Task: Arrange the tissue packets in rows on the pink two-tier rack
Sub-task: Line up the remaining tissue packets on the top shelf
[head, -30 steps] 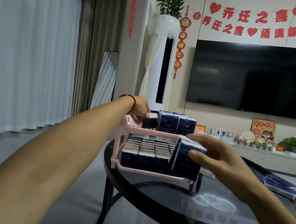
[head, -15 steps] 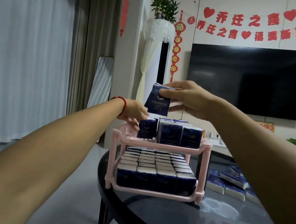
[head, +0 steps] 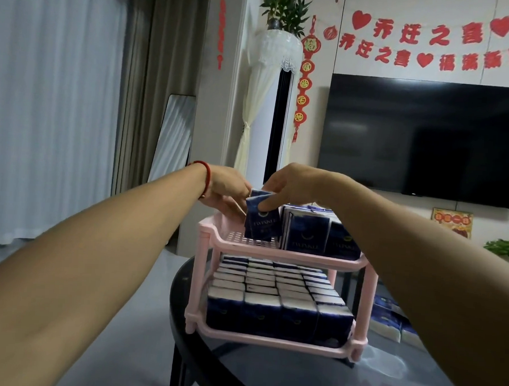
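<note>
Head view: "TWINKLE" packet (head: 262, 222), seemingly.

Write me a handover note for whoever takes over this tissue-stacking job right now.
Right hand: pinches a tissue packet, lowering it onto the left side of the pink rack's top tier.
Left hand: behind that packet, touching it; grip hidden.
Done: bottom tier packed in full rows; top-tier packets fill the right part.
Left: seat this packet, fill the bare top-tier space at left, using the spare packets on the table right of the rack.
</note>
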Motion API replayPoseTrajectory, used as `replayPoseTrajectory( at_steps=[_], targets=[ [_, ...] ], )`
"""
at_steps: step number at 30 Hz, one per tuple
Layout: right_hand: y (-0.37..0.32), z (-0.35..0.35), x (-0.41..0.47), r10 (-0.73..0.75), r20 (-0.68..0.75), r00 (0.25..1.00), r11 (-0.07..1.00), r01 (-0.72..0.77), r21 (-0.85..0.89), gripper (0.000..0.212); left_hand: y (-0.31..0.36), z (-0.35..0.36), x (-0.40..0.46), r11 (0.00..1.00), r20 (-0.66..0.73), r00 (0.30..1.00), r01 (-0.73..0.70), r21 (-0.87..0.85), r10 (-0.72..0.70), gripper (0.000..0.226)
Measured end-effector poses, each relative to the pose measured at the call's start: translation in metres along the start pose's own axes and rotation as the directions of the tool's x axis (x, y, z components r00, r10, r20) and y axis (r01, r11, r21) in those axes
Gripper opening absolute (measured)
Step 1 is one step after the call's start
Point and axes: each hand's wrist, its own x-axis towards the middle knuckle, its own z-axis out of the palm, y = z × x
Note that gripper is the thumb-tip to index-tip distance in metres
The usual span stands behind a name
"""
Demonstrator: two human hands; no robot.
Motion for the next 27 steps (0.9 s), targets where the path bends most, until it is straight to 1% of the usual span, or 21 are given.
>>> replayPoseTrajectory(
  at_steps=[3,5,7,9,10,12,14,16,18,21,23,25,27],
  targets=[
    [0.000,0.005,0.002,0.025,0.007,1.000,0.997,-0.024,-0.078,0.051,-0.001,0.000,-0.005,1.000,0.043,0.999,-0.005,-0.014,0.006,0.046],
    [0.000,0.007,-0.001,0.045,0.006,0.999,0.994,-0.044,-0.097,0.049,0.000,0.003,-0.011,1.000,0.143,0.990,-0.017,0.013,0.015,0.047],
    [0.001,0.005,-0.004,0.058,0.024,0.998,0.995,-0.056,-0.087,0.049,-0.001,0.007,-0.010,0.996,0.229,0.973,-0.041,0.082,0.022,0.060],
    [0.002,0.001,-0.010,0.055,0.028,0.998,0.997,-0.054,-0.056,0.051,-0.002,0.012,-0.005,0.989,0.231,0.972,-0.076,0.127,0.045,0.081],
    [0.003,-0.001,-0.013,0.046,0.010,0.999,0.998,-0.045,-0.038,0.051,-0.003,0.015,-0.004,0.985,0.231,0.971,-0.098,0.140,0.063,0.088],
    [0.008,-0.005,-0.021,0.027,-0.058,0.998,1.000,-0.026,0.017,0.049,-0.003,0.021,-0.005,0.975,0.258,0.962,-0.140,0.172,0.093,0.086],
    [0.019,-0.009,-0.028,0.029,-0.147,0.989,0.996,-0.015,0.094,0.045,-0.003,0.026,-0.008,0.970,0.254,0.963,-0.144,0.196,0.091,0.086],
    [0.033,-0.010,-0.037,0.046,-0.217,0.975,0.987,-0.011,0.159,0.040,-0.006,0.030,-0.008,0.963,0.236,0.967,-0.153,0.221,0.099,0.094],
    [0.044,-0.009,-0.046,0.054,-0.272,0.961,0.981,-0.001,0.193,0.035,-0.008,0.033,-0.008,0.958,0.206,0.972,-0.160,0.240,0.111,0.097],
    [0.059,-0.005,-0.058,0.052,-0.332,0.942,0.976,0.022,0.214,0.030,-0.011,0.034,-0.009,0.966,0.154,0.981,-0.148,0.212,0.117,0.106],
    [0.067,-0.003,-0.066,0.052,-0.363,0.930,0.976,0.031,0.217,0.030,-0.010,0.034,-0.011,0.969,0.128,0.984,-0.148,0.196,0.124,0.107],
    [0.074,-0.001,-0.077,0.062,-0.387,0.920,0.965,0.044,0.259,0.032,-0.009,0.036,-0.012,0.969,0.122,0.985,-0.142,0.201,0.119,0.106],
    [0.081,-0.001,-0.089,0.047,-0.419,0.907,0.947,0.093,0.307,0.036,-0.007,0.037,-0.014,0.970,0.128,0.986,-0.129,0.206,0.104,0.105]
  ],
)
